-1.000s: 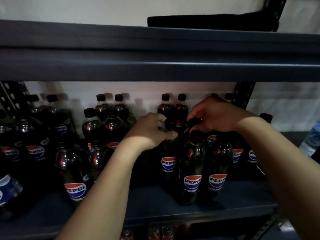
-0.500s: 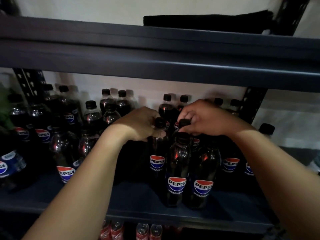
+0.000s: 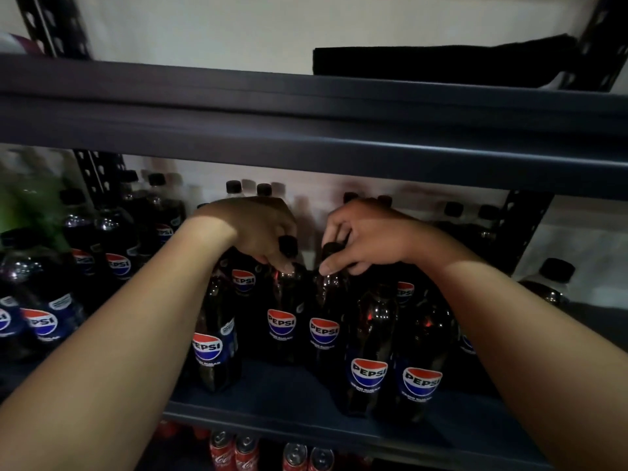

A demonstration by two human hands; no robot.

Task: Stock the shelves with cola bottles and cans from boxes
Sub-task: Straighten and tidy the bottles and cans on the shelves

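Observation:
Dark Pepsi cola bottles with black caps stand in rows on the dark metal shelf (image 3: 306,399). My left hand (image 3: 253,229) grips the neck of one bottle (image 3: 281,321) just under its cap. Beside it, my right hand (image 3: 368,234) pinches the neck and cap of the neighbouring bottle (image 3: 324,329). Both bottles stand upright on the shelf, side by side. Two more bottles (image 3: 368,362) stand in front at the right, and one bottle (image 3: 212,348) stands left of my left forearm.
An upper shelf beam (image 3: 306,141) crosses low over my hands. More Pepsi bottles (image 3: 117,253) fill the left side. Red cola cans (image 3: 234,452) sit on the shelf below. A black upright post (image 3: 523,229) stands at the right, a black cloth (image 3: 441,64) lies above.
The view has shifted so the bottles sit further right and lower. Both hands keep their hold on the two bottle necks, which now stand a little further back beside each other.

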